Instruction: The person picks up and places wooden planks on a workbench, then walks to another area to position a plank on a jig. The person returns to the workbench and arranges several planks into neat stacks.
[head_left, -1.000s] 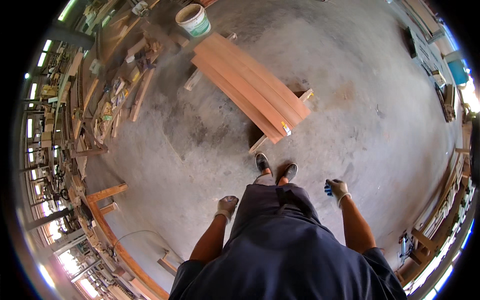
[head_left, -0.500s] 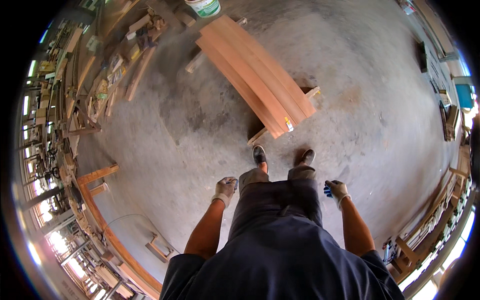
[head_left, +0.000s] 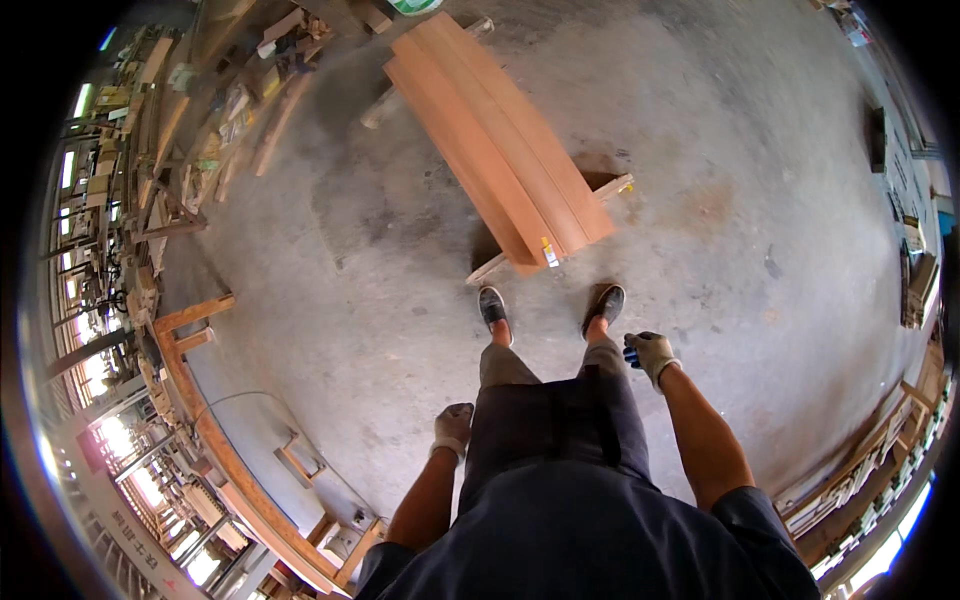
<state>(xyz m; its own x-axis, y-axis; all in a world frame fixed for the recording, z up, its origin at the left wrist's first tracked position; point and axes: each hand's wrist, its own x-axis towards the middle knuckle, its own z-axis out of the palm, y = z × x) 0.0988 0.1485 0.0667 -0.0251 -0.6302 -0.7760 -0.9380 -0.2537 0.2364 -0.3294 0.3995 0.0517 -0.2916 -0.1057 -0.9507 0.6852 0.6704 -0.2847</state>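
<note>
My left hand (head_left: 453,425), in a pale work glove, hangs beside my left thigh with its fingers curled in and nothing seen in them. Farther forward, beside my right knee, my right hand (head_left: 651,357) wears a pale glove with blue on the finger side. Its fingers are loosely closed, and I see nothing held. Neither hand touches anything. Ahead of my feet lie long reddish wooden boards (head_left: 500,145), side by side. A small tool with a yellow and white part (head_left: 549,252) rests at their near end.
Under the boards, a wooden support bar (head_left: 614,187) sticks out near my feet. A wooden frame (head_left: 215,440) and a thin cable (head_left: 250,393) lie to my left. Scrap timber (head_left: 235,120) is heaped at far left; a bucket (head_left: 415,5) stands beyond the boards. More timber (head_left: 870,450) lines the right.
My right hand has swung forward while my left hand has moved back. My feet stand closer to the boards, and the boards sit slightly farther left in view.
</note>
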